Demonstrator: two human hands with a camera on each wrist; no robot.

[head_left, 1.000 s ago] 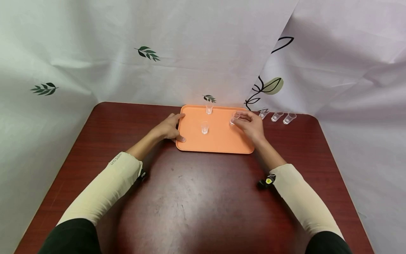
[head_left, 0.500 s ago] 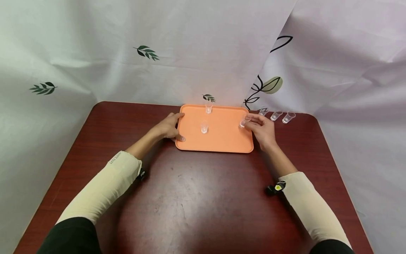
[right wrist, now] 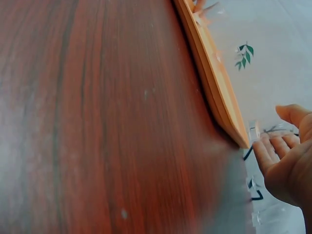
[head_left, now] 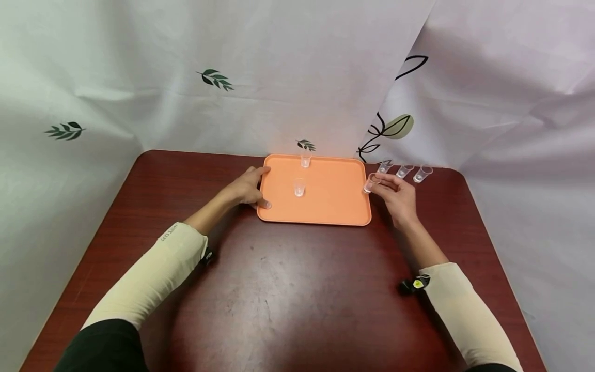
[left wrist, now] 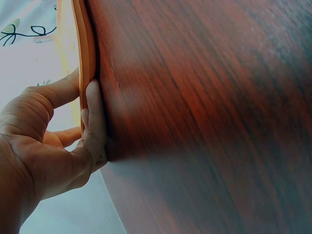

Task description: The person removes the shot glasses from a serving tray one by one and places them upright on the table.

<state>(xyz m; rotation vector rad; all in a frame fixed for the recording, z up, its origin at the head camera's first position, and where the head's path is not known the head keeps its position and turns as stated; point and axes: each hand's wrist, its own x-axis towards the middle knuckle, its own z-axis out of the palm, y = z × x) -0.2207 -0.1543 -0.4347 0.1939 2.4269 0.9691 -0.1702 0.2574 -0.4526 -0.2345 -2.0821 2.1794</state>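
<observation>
An orange tray (head_left: 334,206) lies at the back of the table. My left hand (head_left: 246,187) grips its left edge, with some fingers under the rim in the left wrist view, where the hand (left wrist: 48,141) shows close up. Between thumb and fingers, my right hand (head_left: 395,196) pinches a small clear cup (head_left: 371,183), tilted, over the tray's right edge. Two more clear cups stand upright on the tray, a front cup (head_left: 299,188) near the middle and a back cup (head_left: 305,161) by the far rim. In the right wrist view, my right hand (right wrist: 287,156) is beyond the tray's corner.
Right of the tray, along the table's back edge, three clear cups stand in a row: a near cup (head_left: 385,166), a middle cup (head_left: 405,171) and an outer cup (head_left: 422,173). A white curtain (head_left: 279,77) with leaf prints hangs right behind the dark red table (head_left: 279,289).
My right hand has moved right and slightly toward me with the cup, from over the tray's inside to its right edge. The left hand stays on the tray, which has not shifted.
</observation>
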